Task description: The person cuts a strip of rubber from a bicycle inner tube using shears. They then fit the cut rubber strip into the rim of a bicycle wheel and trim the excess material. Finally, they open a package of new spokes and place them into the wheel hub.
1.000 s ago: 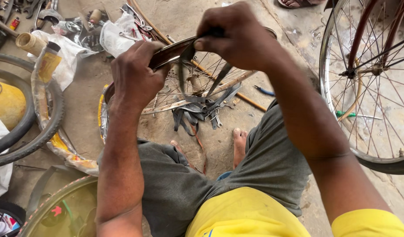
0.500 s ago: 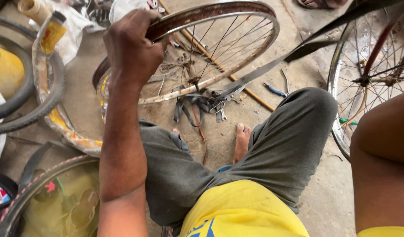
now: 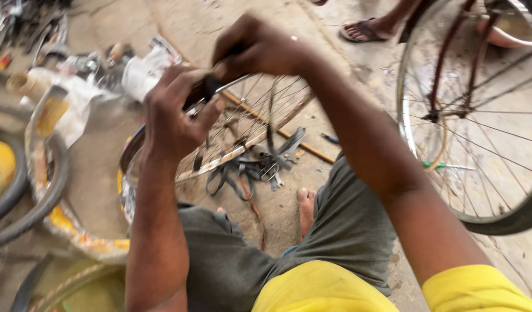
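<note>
Half a second ago the left hand [image 3: 173, 118] alone held the bare metal spoked bicycle rim [image 3: 220, 153] and the right arm hung off to one side; now the right hand [image 3: 257, 49] has come back over the rim's top edge, so both hands work the same spot again, as they did a second ago. Far left of the left grip, black rubber tyres [image 3: 23, 196] and a rim wrapped in yellow-printed paper [image 3: 46, 150] lie on the dusty concrete floor [image 3: 208, 29]. The left forearm rises steeply from the grey-trousered lap [image 3: 231, 260], wrist bent, the fingers clenched around the upper arc of the rim together with a dark strip-like part [image 3: 205, 89] that is too blurred to name. Just right of and slightly above that grip, the right hand is curled shut, pinching the same dark part against the rim; its forearm slants down to a yellow sleeve [image 3: 480, 289]. The rim stands tilted, its lower edge near the knee. Below and beyond both grips, a heap of grey metal spanners and tools [image 3: 260, 167] lies on the floor by a bare foot [image 3: 306, 208]. Well to the right stands a complete bicycle wheel with tyre [image 3: 480, 127], and above it another person's sandalled foot [image 3: 364, 29].
</note>
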Motion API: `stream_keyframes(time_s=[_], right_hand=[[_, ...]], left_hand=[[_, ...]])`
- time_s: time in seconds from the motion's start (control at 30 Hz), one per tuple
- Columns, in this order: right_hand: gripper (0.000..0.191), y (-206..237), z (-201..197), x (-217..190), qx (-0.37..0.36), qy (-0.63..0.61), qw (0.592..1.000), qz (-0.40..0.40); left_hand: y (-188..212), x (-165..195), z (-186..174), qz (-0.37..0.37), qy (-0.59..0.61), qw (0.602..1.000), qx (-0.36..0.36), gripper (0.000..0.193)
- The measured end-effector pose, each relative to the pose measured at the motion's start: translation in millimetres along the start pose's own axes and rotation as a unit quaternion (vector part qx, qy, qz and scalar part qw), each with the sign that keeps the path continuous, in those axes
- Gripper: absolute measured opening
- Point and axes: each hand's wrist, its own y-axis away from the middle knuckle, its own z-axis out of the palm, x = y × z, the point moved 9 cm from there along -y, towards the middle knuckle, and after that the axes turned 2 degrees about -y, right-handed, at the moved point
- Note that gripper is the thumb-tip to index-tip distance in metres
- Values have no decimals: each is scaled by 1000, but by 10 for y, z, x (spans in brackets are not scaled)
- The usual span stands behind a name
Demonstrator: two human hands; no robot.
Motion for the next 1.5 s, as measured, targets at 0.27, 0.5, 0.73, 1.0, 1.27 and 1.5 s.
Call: stream_keyframes(time_s=[0.27, 0.5, 0.73, 1.0, 1.27, 1.5], right_hand=[[8, -211, 302, 200, 26, 9, 1000, -3], [17, -327, 325, 117, 76, 6, 997, 4], [27, -81, 97, 198, 41, 48, 992, 108], [35, 742, -518, 236, 112, 168, 968, 146], [21, 953, -534, 215, 163, 155, 959, 170], [15, 1065, -552, 337, 198, 131, 925, 297]], left_hand=[[17, -243, 30, -238, 61, 963, -107, 37], [160, -466, -179, -206, 216, 952, 70, 18], [492, -839, -517, -214, 80, 949, 215, 30], [458, -433, -78, -55, -166, 973, 148, 32], [251, -463, -22, -19, -146, 973, 179, 39], [35, -814, 116, -112, -186, 972, 95, 41]])
